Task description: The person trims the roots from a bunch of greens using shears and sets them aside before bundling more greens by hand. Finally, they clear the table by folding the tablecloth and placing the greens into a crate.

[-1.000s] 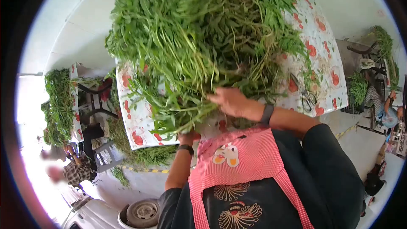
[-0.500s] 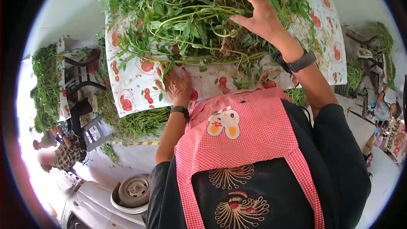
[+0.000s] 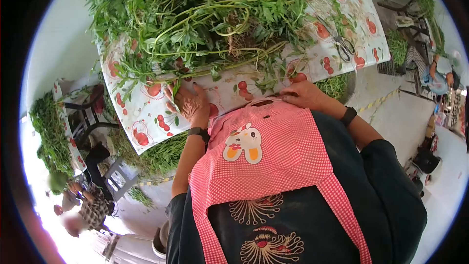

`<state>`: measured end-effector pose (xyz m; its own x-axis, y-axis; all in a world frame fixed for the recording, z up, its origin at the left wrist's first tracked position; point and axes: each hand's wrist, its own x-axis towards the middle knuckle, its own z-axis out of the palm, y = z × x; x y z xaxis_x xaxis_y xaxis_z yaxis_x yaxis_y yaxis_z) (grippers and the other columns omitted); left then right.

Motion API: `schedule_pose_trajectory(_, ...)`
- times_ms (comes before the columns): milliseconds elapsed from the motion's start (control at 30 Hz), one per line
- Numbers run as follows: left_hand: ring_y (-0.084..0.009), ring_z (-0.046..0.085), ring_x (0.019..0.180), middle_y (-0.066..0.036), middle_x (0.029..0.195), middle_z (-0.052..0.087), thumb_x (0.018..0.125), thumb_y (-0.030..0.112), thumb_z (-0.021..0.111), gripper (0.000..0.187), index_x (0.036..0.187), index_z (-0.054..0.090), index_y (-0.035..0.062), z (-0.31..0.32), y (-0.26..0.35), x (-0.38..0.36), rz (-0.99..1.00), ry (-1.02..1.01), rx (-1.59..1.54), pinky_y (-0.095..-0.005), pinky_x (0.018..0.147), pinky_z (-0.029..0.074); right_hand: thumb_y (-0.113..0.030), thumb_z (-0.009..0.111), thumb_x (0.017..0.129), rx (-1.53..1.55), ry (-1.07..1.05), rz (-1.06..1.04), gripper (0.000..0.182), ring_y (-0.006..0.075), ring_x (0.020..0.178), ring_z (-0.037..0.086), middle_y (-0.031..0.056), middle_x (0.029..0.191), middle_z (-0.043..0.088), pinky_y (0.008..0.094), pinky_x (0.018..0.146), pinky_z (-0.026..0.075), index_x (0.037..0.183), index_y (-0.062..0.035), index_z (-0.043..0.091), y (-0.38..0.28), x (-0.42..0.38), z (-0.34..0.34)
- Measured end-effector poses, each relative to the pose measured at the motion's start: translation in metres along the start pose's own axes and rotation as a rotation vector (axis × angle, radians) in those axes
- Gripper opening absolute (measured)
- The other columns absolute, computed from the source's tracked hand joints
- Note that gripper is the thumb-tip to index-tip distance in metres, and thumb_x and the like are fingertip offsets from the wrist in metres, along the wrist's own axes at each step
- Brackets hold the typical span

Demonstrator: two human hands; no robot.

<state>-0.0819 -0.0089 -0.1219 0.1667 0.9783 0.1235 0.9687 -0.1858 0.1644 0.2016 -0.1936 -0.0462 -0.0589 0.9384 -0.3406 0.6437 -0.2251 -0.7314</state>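
A heap of leafy green stems covers much of the table, with a tangle of brown roots at its front. My left hand lies on the fruit-print tablecloth, fingers spread, fingertips at the front stems and a leaf. My right hand is at the table's front edge, its fingers curled against the top of the pink checked apron; the fingertips are partly hidden. Dark-handled scissors lie on the cloth right of the heap, blades pointing away among loose stems.
More greens lie on the floor below the table's left side, near a grey plastic stool. Another greens-covered table stands left, with a person near it. At right, a person sits near a crate.
My right hand has come down from above the heap to the apron's top edge. The scissors now show on the cloth. My left hand stays at the front stems; the view has shifted.
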Motion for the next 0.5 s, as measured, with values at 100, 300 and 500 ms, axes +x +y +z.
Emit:
schedule_pose_trajectory(100,-0.0320,0.015,0.137,-0.020,0.144,0.026,0.083,0.040,0.046,0.069,0.137,0.030,0.0008,-0.002,0.001,0.001,0.014,-0.018,0.013,-0.0545,0.106,0.009,-0.021,0.063,0.081,-0.111,0.073,0.113,0.026,0.0269,0.073,0.063,0.0121,0.083,0.064,0.0365,0.064,0.048,0.103,-0.0072,0.064,0.006,-0.009,-0.003)
schedule_pose_trajectory(300,-0.0324,0.013,0.137,-0.020,0.145,0.024,0.084,0.042,0.045,0.070,0.138,0.028,0.0023,-0.001,0.001,0.002,-0.017,-0.043,-0.010,-0.0535,0.107,0.006,-0.025,0.062,0.080,0.034,0.559,0.036,0.024,0.0309,0.070,0.061,0.0134,0.076,0.062,0.0402,0.062,0.047,0.096,-0.0074,0.063,-0.028,0.046,-0.026)
schedule_pose_trajectory(500,-0.0346,0.022,0.133,-0.020,0.141,0.030,0.080,0.039,0.055,0.072,0.138,0.029,0.0047,-0.004,-0.005,-0.003,-0.044,-0.143,-0.174,-0.0520,0.107,0.011,-0.031,0.064,0.080,-0.283,0.434,-0.107,0.022,0.0296,0.070,0.060,0.0073,0.077,0.062,0.0385,0.061,0.048,0.092,-0.0135,0.065,-0.023,0.087,-0.002)
